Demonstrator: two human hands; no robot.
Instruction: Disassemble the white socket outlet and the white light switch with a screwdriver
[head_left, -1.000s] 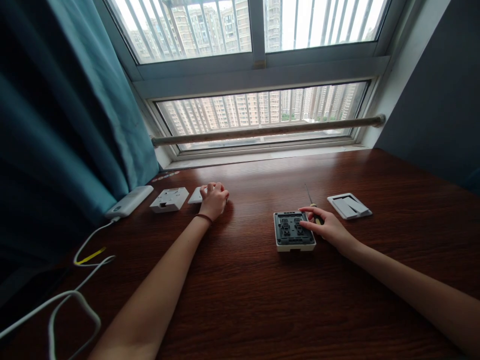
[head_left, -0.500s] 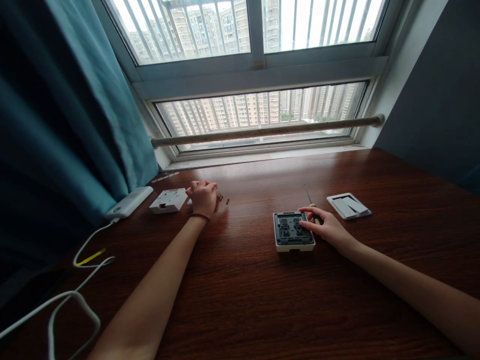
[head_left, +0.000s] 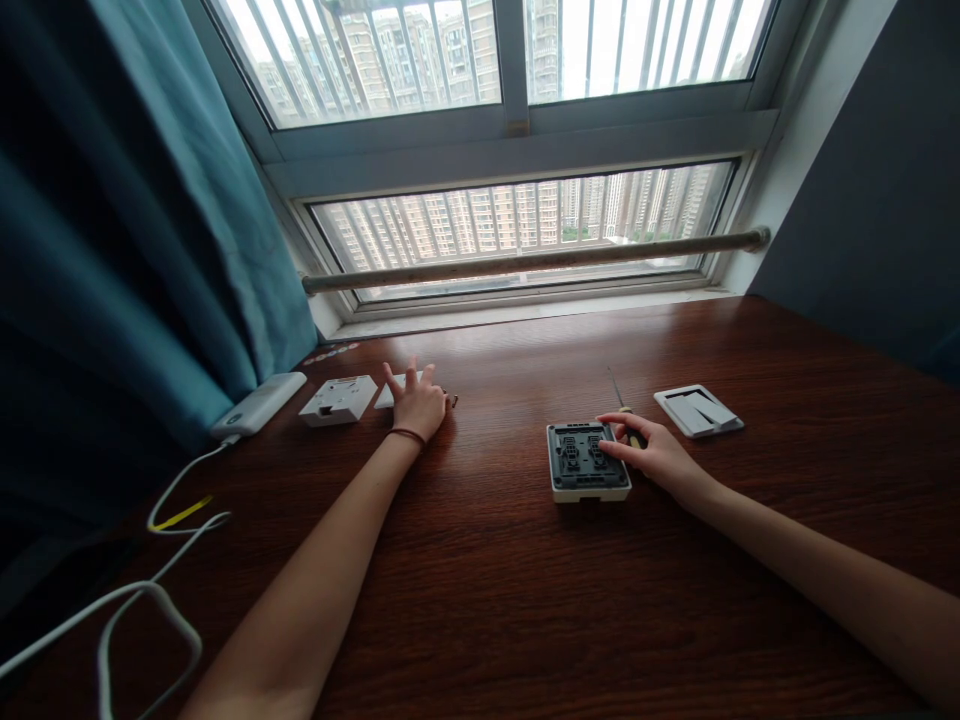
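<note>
My left hand point(head_left: 417, 402) lies flat on the wooden desk point(head_left: 495, 580), fingers spread, over a small white plate point(head_left: 387, 396) and next to tiny brass screws point(head_left: 452, 400). A white back box point(head_left: 338, 398) sits just left of it. My right hand point(head_left: 651, 452) rests on the right edge of a dark grey switch module point(head_left: 587, 460), index finger stretched across its face. A screwdriver point(head_left: 618, 392) lies partly under that hand, its thin shaft pointing away from me.
A white switch cover plate point(head_left: 698, 410) lies right of the module. A white power bank point(head_left: 259, 402) with a white cable point(head_left: 150, 590) sits at the left by the teal curtain point(head_left: 150, 230). A window with a rail point(head_left: 532, 258) runs behind the desk.
My left hand moved left off the screws, baring them, then shifted back right and opened from a loose fist to spread fingers. The right hand and the module stayed put.
</note>
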